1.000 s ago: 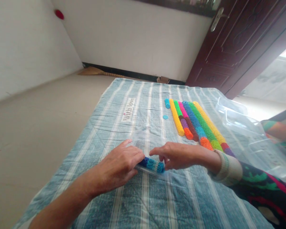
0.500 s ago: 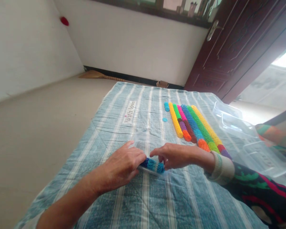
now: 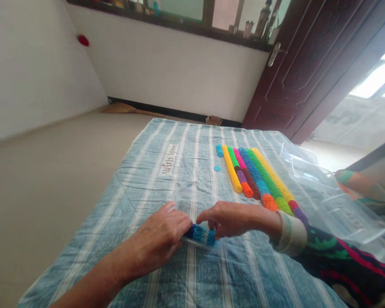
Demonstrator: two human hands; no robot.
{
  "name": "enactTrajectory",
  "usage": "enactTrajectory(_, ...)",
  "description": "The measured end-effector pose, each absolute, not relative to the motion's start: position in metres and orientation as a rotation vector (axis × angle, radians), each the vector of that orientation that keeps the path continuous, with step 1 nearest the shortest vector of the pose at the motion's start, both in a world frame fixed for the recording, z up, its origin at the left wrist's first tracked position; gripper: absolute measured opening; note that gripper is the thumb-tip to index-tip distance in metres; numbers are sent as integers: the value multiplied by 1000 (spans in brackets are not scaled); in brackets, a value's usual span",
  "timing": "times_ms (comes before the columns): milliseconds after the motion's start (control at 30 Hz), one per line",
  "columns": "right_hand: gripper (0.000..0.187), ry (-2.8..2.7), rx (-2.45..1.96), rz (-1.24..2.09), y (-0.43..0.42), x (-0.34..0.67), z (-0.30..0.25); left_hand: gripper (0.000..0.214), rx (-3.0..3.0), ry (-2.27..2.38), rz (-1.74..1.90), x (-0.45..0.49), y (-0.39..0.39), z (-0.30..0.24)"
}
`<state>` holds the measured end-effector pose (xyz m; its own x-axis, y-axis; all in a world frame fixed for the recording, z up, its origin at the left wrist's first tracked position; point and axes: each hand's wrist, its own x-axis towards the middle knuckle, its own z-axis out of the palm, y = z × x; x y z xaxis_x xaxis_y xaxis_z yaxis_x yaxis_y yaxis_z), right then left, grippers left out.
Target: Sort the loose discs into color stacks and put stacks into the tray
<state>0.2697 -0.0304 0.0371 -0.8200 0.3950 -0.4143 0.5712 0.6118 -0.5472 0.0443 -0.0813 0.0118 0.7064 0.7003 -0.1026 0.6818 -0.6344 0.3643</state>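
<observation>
A short row of blue crocheted pieces, dark blue at the left and lighter blue with a pale band towards the right, lies inside a clear plastic box on the cloth. My left hand is closed at the dark end, its fingertips over the row and the near side of the box. At the light end, my right hand has its fingers curled down onto the row, the index bent above it. My fingers hide both ends of the row.
Several long multicoloured crocheted rolls lie side by side right of centre. Near them are a short blue roll and a small blue disc. Clear plastic containers stand along the right edge of the striped tablecloth.
The view has tilted up slightly, so everything sits lower and a bit further left. Both hands keep their places at the blue row.
</observation>
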Motion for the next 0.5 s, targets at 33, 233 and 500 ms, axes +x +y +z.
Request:
enactTrajectory(33,42,2593,786,-995,-30,269,38,31,2533,1073,85,44,-81,11)
enactTrajectory(233,45,2661,755,-943,-31,270,33,31,2527,1068,188,41,-80,3)
enactTrajectory(500,32,2786,710,-810,-36,273,28,26,2608,1060,144,44,-79,1)
